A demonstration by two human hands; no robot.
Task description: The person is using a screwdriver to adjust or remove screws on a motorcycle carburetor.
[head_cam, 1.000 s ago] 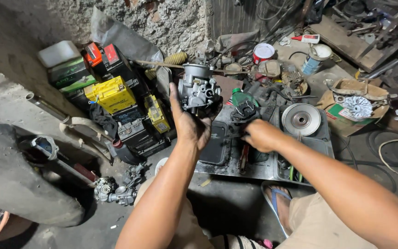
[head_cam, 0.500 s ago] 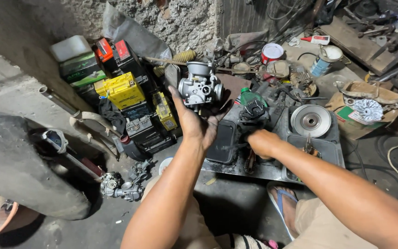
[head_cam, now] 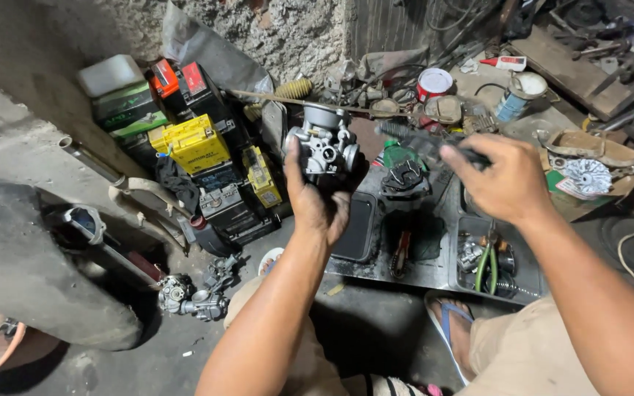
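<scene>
My left hand (head_cam: 315, 199) holds a grey metal carburetor (head_cam: 323, 144) up in front of me, gripping it from below. My right hand (head_cam: 503, 178) is raised to the right of it and closed around a dark, slim tool (head_cam: 418, 137) whose tip points left toward the carburetor. The tool is blurred, so I cannot tell its kind. Below both hands lies a dark metal tray (head_cam: 423, 271) with small parts in its compartments.
Several yellow, red and black batteries (head_cam: 194, 143) are stacked at the left by the rough wall. A second carburetor (head_cam: 194, 295) lies on the floor by a tyre (head_cam: 31, 264). A red-lidded tin (head_cam: 434, 83), a cardboard box (head_cam: 588, 165) and my sandalled foot (head_cam: 449, 323) are nearby.
My right hand rose from the tray with a dark tool and now points it at the carburetor. The left hand kept the carburetor up, and the view shifted.
</scene>
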